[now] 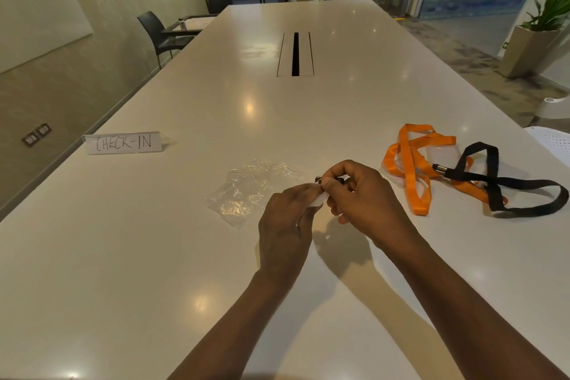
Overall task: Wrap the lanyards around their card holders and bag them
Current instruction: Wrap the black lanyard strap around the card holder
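We've got both hands up just right of the clear plastic bag [251,190]: left hand [285,225] pinching a white card holder [317,199], right hand [359,191] curled round its clip end. Wrapping step, we reckon; bagging follows. The orange lanyard [411,163] and black lanyard [505,183] wait farther right on the counter [123,256].

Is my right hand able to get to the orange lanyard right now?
Probably yes: nothing lies between the right hand and the orange lanyard, just bare table. But its fingers are pinching a small item, so free them first.
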Demonstrator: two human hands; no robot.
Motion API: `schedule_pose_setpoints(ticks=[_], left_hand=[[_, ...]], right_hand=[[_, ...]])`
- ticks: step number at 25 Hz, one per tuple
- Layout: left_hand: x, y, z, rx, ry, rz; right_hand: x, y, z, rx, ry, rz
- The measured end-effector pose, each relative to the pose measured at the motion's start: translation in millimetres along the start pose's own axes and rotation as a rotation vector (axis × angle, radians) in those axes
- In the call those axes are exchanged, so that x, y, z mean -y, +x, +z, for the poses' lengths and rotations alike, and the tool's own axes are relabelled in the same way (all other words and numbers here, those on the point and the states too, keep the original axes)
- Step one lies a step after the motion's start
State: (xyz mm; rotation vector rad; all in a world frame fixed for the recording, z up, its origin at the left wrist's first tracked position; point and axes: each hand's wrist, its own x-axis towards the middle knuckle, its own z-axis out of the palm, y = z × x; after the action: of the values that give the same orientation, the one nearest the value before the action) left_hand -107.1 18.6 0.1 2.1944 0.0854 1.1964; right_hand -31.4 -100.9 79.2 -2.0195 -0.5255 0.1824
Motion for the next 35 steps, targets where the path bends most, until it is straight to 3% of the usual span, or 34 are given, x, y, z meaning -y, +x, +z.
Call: schedule_pose_setpoints(ticks=[5, 8, 11, 15, 25, 35], left_hand=[[-2, -4, -4, 0.109, -0.04, 0.012], [-9, -6, -11, 0.125, -0.219, -0.176], [-8, -8, -10, 0.107, -0.215, -0.419], [-7, -10, -3, 0.26, -0.248, -0.642], [-13, -15, 10, 0.311, -0.173, -0.709], [-8, -11, 20, 0.397, 0.061, -0.646]], right_hand=[[-12, -6, -8, -0.022, 0.206, 0.061], [-22, -12, -13, -0.028, 0.233, 0.098], [-36, -16, -13, 0.032, 0.225, 0.155], [-53, -21, -10, 0.097, 0.148, 0.223], [-83, -20, -13, 0.071, -0.079, 0.309], [-82, -16, -1, 0.009, -0.275, 0.253]])
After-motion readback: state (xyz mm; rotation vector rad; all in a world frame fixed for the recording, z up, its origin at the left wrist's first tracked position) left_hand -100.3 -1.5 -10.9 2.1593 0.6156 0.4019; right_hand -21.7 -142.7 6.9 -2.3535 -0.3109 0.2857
